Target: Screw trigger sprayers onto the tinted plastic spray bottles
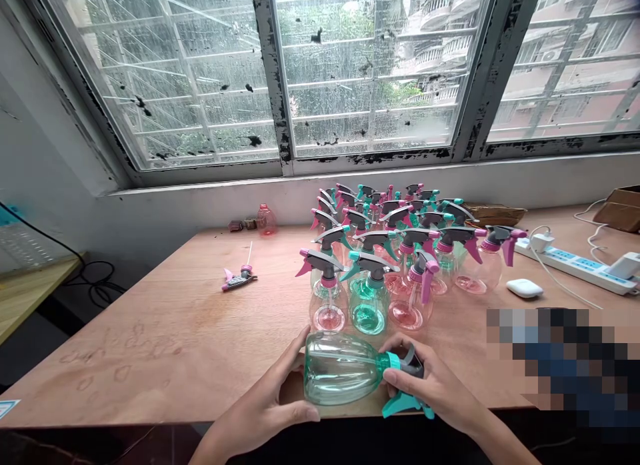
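The right hand (pixel 440 383) grips the neck of a green bottle (pixel 343 370), held sideways at the table's (pixel 165 332) near edge; the left hand (pixel 265 410) is spread around its base, contact unclear. Its spray head (pixel 413 363) sits on the neck, tightness unclear. Many headed bottles (pixel 369 312) stand beyond; one loose head (pixel 241 280) and a pink bottle (pixel 267 220) without one look left unjoined.

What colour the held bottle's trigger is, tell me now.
The trigger is teal; it shows best in the head view.
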`<action>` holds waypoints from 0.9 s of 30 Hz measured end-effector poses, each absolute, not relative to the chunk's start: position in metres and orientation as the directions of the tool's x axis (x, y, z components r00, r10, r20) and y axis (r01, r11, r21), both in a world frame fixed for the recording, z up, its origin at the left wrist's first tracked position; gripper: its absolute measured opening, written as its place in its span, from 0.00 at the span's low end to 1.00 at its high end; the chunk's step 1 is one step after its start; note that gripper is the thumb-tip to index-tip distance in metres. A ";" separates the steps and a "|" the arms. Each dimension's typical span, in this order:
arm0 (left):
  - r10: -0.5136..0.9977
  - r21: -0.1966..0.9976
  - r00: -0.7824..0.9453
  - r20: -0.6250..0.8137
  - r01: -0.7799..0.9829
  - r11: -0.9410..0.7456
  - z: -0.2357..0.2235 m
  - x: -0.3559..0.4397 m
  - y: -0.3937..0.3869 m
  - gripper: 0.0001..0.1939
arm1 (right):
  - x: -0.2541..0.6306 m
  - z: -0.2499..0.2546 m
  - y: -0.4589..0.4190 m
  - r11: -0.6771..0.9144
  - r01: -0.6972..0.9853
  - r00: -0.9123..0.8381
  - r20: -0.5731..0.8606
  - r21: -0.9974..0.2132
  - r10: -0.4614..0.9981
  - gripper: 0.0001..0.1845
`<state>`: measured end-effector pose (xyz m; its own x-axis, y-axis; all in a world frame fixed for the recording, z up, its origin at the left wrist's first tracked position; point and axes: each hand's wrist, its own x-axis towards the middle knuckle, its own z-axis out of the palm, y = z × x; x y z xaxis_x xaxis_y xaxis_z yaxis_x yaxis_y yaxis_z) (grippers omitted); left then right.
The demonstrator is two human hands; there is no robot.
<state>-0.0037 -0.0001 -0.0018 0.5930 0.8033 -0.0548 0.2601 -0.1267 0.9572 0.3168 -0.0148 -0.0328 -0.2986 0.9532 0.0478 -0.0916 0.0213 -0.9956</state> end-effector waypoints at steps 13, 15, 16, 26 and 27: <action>0.795 0.958 0.607 0.002 0.226 -0.175 -0.011 -0.007 0.000 0.50 | 0.317 -0.031 -0.015 0.021 -0.092 -0.317 0.049 -0.996 0.947 0.22; 0.809 0.964 0.588 -0.031 0.230 -0.131 -0.011 -0.006 -0.001 0.55 | 0.317 -0.032 -0.015 0.030 -0.078 -0.327 0.054 -0.997 0.944 0.22; 0.815 0.965 0.577 -0.043 0.235 -0.116 -0.010 -0.006 0.000 0.57 | 0.317 -0.033 -0.015 0.032 -0.065 -0.327 0.052 -0.997 0.943 0.23; 0.805 0.925 0.593 -0.007 0.309 -0.219 -0.004 -0.007 -0.001 0.51 | 0.316 -0.034 -0.016 0.024 -0.077 -0.313 0.047 -0.997 0.949 0.24; 0.803 0.926 0.596 0.001 0.303 -0.227 -0.005 -0.007 -0.001 0.50 | 0.316 -0.034 -0.016 0.023 -0.086 -0.313 0.049 -0.996 0.949 0.23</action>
<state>-0.0074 -0.0006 -0.0049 0.5965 0.8026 0.0013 0.3029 -0.2267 0.9257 0.3164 -0.0160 -0.0342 -0.3126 0.9486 0.0492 -0.0863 0.0232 -0.9960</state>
